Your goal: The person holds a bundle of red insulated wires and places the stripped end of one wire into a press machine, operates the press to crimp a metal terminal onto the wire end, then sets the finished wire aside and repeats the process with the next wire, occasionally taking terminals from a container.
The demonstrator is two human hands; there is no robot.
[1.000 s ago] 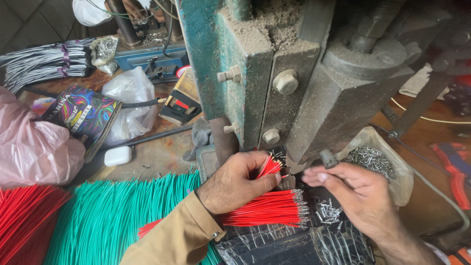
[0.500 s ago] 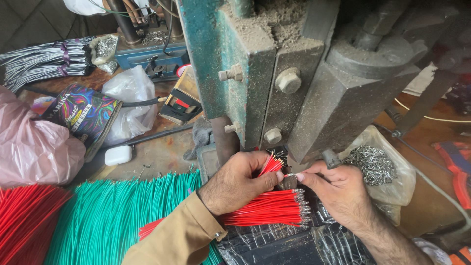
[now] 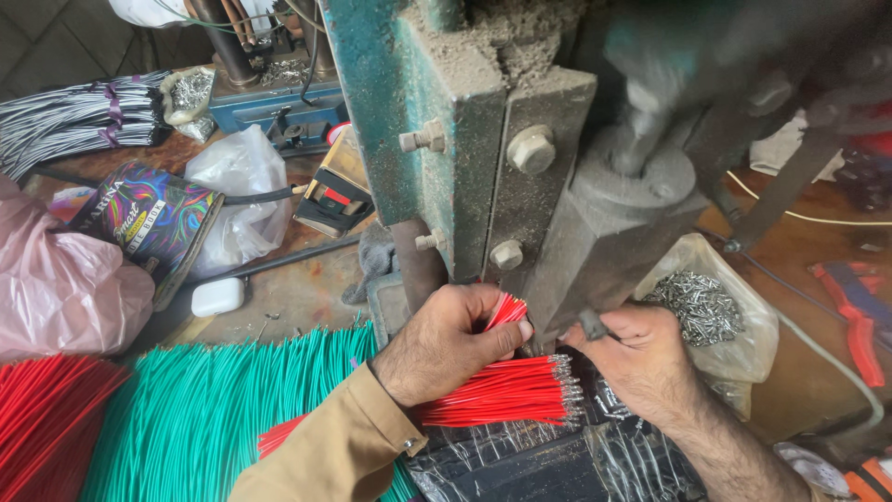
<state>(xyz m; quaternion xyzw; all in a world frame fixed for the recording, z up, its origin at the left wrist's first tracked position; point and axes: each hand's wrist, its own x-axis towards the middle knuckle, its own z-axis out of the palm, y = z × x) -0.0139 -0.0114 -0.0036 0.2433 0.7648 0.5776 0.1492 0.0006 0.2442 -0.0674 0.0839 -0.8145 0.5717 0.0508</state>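
Our left hand (image 3: pixel 446 342) grips a small bundle of red wires (image 3: pixel 505 310), fingers curled tight around it, at the foot of the grey-green press (image 3: pixel 520 177). Our right hand (image 3: pixel 641 358), at three o'clock from it, has its fingertips pinched together under the press; what they pinch we cannot tell. Finished red wires with metal tips (image 3: pixel 506 390) lie at six o'clock, touching the left hand.
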